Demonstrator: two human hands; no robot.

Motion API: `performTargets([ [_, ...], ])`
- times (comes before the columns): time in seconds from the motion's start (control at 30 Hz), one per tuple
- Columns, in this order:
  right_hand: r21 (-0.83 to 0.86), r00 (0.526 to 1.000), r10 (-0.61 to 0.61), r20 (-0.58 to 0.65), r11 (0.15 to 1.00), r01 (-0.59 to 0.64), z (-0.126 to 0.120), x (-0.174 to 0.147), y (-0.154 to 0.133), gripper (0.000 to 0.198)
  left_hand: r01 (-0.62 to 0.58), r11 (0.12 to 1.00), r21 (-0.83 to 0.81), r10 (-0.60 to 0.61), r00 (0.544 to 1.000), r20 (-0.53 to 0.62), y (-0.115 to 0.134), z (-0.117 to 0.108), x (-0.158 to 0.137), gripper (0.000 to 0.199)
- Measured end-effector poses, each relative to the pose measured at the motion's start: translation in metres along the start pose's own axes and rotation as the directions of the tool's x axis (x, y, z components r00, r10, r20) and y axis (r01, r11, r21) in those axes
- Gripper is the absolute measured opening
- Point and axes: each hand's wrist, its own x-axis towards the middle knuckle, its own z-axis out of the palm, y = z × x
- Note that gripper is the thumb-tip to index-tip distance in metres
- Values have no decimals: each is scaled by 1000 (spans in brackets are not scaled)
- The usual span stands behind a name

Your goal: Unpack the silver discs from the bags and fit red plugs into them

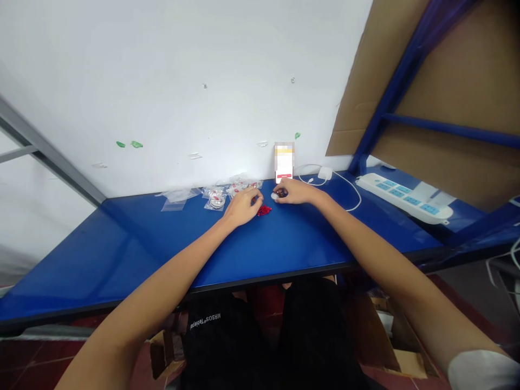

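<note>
- While both bare hands work over a smooth blue tabletop [162,238], a small heap of bright red, slender pieces [264,210] lies loose between them, nearer the left one
- The person's left hand [242,207] is just left of the heap, its thumb and forefinger bent toward each other at the heap's edge; whether they pinch a piece, one cannot tell
- The person's right hand [296,191] is right of the heap and a little beyond it, fingers curled down over a small, round, whitish disc [274,195] and something dark; they seem to touch, but a firm pinch cannot be made out
- Beyond the heap and slightly right is an upright phone with a lit white screen [284,168]; left of the heap lie clear plastic bags with round white-and-red items [215,199]
- Well to the right of the heap is a long white power strip with blue sockets [400,201]
- By judgement, the step in hand is fingertip handling of small parts beside the heap; the next move calls for a light, exact pinch, with the palms kept off the heap so that no loose pieces scatter
</note>
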Motion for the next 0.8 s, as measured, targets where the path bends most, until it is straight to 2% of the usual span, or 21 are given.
performTargets([
  [0.17, -5, 997, 68, 45, 998, -68, -4, 2, -3, 31, 6, 1000, -7, -6, 1000, 10, 0, 1, 0, 20],
  [0.37, -8, 992, 64, 106, 998, -64, -14, 0, -8, 26, 1, 1000, -10, -1, 1000, 4, 1, 6, 3, 26],
  [0.53, -26, 984, 131, 124, 991, -129, -15, 14, -4, 35, -3, 1000, 25, 2, 1000, 16, 1, 9, 9, 24],
  [0.8, -92, 989, 90, 116, 993, -80, -11, 21, 1, 35, 30, 993, 117, -26, 999, -35, -10, 3, 15, 24],
])
